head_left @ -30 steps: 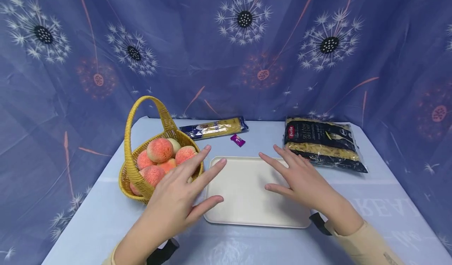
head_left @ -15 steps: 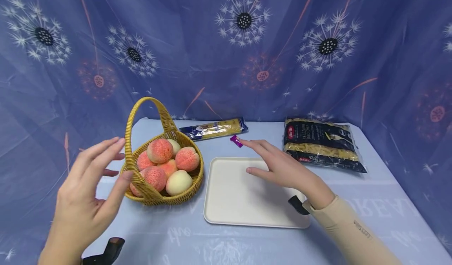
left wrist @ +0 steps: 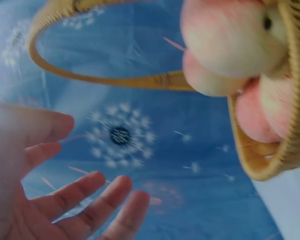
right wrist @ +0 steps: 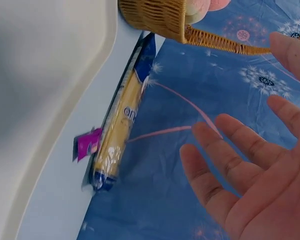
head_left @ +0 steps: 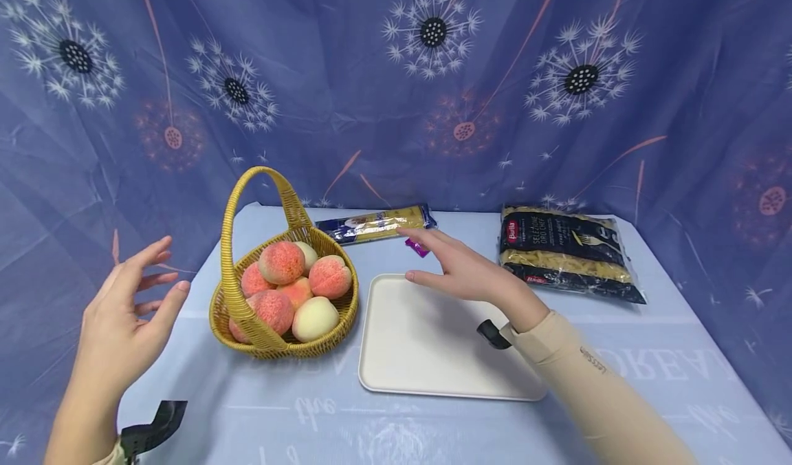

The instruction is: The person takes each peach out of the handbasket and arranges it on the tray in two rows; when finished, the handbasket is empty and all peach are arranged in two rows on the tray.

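Note:
My left hand hovers left of the yellow wicker basket, fingers relaxed and apart, holding nothing. The basket has a tall arched handle and holds several peaches, mostly pink, with a paler one in front. In the left wrist view, the palm and loosely bent fingers lie apart from the basket. My right hand is over the back of the cream tray, fingers stretched to the left. A small purple wrapped candy is partly behind its fingers. The right wrist view shows nothing in that hand.
Behind the tray lies a long blue-and-yellow pasta packet. A larger black-and-clear bag of pasta lies at the back right. A blue dandelion-print curtain hangs behind the table, which has a pale blue cover.
My left hand has moved left from in front of the basket to beside it. My right hand has shifted left across the tray's back edge. The objects stay in place.

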`<state>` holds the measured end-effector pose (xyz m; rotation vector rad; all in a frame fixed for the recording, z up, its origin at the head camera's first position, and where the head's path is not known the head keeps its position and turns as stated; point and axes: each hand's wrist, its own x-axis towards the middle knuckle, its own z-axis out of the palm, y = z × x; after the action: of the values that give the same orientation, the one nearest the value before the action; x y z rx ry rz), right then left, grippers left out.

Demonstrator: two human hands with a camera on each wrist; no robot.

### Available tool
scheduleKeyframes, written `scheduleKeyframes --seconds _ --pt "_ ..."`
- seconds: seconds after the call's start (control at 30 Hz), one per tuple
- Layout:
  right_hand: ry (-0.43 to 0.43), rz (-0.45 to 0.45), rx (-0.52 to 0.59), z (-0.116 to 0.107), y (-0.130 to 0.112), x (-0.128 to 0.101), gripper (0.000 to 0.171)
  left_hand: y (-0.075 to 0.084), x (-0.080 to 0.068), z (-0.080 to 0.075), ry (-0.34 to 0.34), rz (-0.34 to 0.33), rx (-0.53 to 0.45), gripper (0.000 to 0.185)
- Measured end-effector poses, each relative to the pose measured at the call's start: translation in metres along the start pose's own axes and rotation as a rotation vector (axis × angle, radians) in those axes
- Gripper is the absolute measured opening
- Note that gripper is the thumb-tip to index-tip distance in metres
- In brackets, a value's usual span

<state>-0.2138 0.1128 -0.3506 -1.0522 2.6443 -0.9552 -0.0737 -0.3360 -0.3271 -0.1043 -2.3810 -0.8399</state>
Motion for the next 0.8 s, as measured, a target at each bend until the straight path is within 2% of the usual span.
scheduleKeyframes --seconds 0.23,0.47,0.6,0.8 --pt "-0.023 -0.040 0.040 0.010 -0.003 0.025 0.073 -0.038 0.008 0.006 -0.225 -0.096 0.025 0.068" --pt "-0.061 -0.061 0.057 0.020 -0.013 0.047 0.072 -0.067 0.017 0.015 -0.498 -0.276 -0.100 0.073" --pt "-0.082 -0.086 0.071 0.026 -0.020 0.059 0.070 -0.079 0.023 0.020 -0.589 -0.353 -0.131 0.076" --pt "-0.111 -0.085 0.110 0.033 -0.029 0.078 0.069 -0.089 0.027 0.028 -0.686 -0.388 -0.160 0.077"
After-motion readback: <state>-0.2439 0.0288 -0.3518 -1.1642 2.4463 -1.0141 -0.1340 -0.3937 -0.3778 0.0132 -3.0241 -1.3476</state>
